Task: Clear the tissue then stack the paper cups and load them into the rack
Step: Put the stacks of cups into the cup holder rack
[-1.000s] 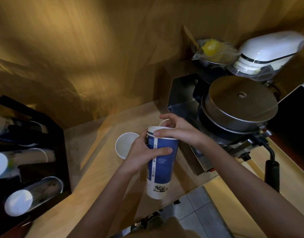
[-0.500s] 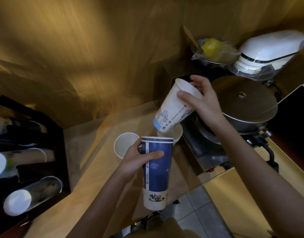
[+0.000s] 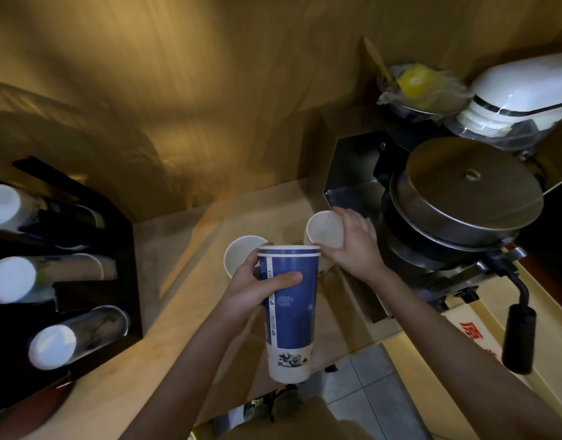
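Over the counter (image 3: 178, 312), hands hold stacked cups (image 3: 289, 312) and another cup (image 3: 324, 230).

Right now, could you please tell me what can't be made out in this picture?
Head view only:
- Number of cups nested in the tall blue paper cup stack: walls hide them.
- Black cup rack: cut off at the left edge.
- White paper cup body: right hand covers it.
- Tissue: none visible.

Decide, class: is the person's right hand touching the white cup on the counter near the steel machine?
Touching. The head view shows the right hand with fingers wrapped over the rim and side of the white cup, no gap between them.
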